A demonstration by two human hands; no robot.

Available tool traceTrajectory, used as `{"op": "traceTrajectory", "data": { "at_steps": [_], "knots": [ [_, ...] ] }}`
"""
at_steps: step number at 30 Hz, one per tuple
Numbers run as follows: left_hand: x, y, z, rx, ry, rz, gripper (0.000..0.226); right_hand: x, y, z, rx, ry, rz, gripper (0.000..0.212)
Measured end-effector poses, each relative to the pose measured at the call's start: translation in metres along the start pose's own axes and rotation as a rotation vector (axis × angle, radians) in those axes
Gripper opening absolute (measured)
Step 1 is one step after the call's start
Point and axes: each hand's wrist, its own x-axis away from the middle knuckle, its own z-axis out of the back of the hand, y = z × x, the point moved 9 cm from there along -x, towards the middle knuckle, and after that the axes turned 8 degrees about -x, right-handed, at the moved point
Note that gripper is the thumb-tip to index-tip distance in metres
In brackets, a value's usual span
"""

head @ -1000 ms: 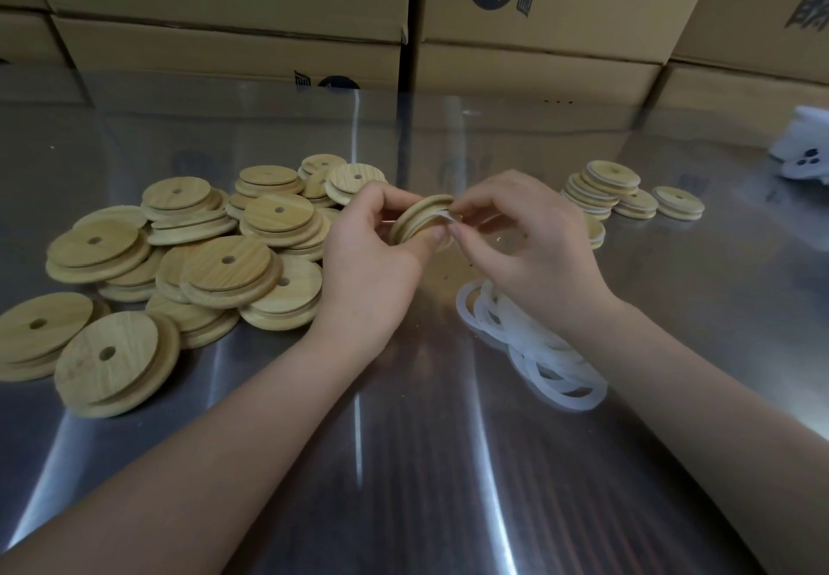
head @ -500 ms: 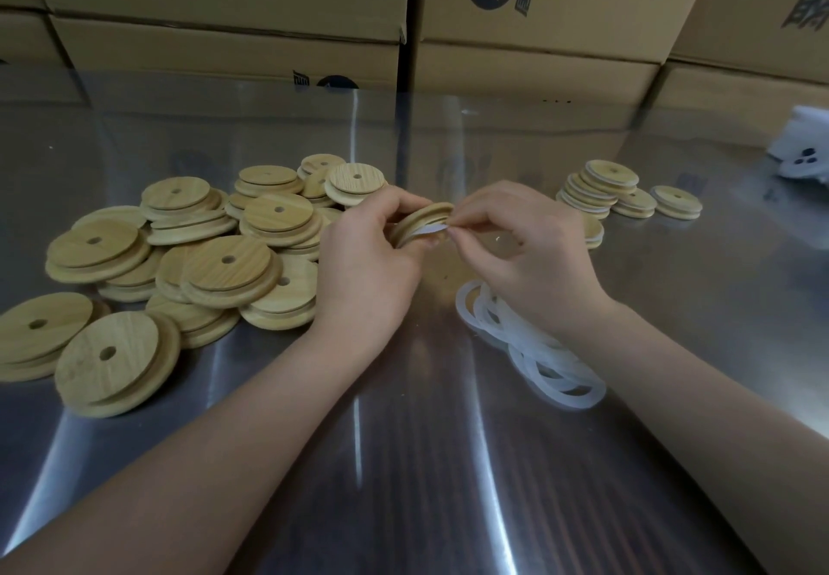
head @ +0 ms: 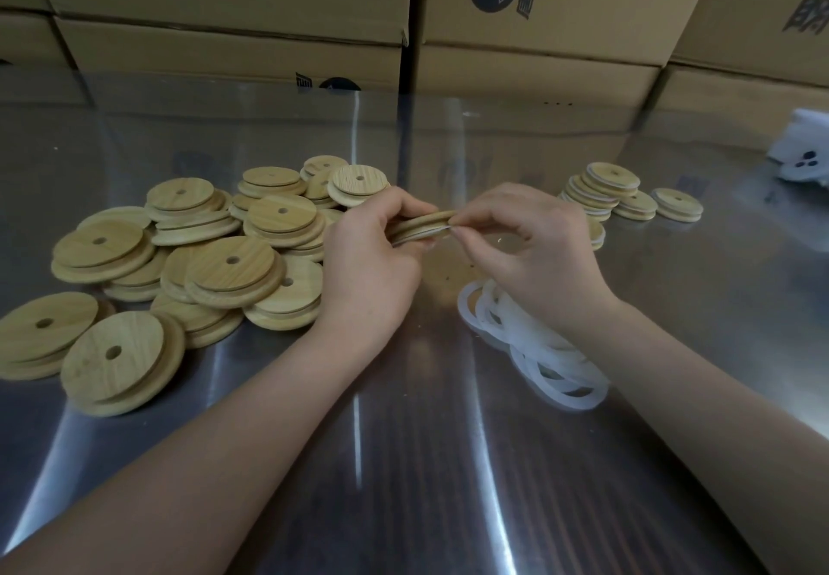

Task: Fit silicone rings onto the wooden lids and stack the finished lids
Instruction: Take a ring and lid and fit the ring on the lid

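Observation:
My left hand [head: 368, 260] grips a round wooden lid [head: 419, 226] edge-on above the steel table. My right hand [head: 534, 247] pinches the white silicone ring [head: 442, 229] at the lid's right rim, where a thin white strip shows under the wood. A loose heap of bare wooden lids [head: 233, 267] with centre holes lies to the left. Just below my right wrist sits a pile of white silicone rings [head: 534, 350]. Finished lids [head: 605, 188] with white rims are stacked at the back right.
The reflective steel table [head: 403, 462] stretches toward me. Cardboard boxes [head: 538, 13] wall off the back edge. A white bag-like object [head: 803, 152] lies at the far right. Two single lids [head: 677, 204] rest beside the finished stack.
Both hands have lowered slightly and tilted the lid from steeply angled to nearly flat. My right fingers have worked along the rim with the ring.

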Motion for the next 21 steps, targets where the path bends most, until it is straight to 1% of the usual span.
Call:
{"op": "traceTrajectory", "data": {
  "at_steps": [6,11,17,21],
  "knots": [
    [0.003,-0.001,-0.003,0.034,-0.009,0.001,0.028,-0.001,0.003,0.000,-0.012,-0.018,-0.009,0.005],
    [0.002,-0.004,-0.003,0.108,-0.008,0.044,0.029,0.000,0.005,-0.001,-0.021,-0.017,-0.011,0.007],
    [0.002,-0.009,-0.006,0.222,-0.010,0.106,0.030,0.001,0.009,-0.001,0.000,0.029,-0.032,0.009],
    [0.003,-0.004,-0.009,0.246,-0.063,0.079,0.030,0.002,0.011,0.001,-0.021,0.051,-0.034,0.006]
  ]
}}
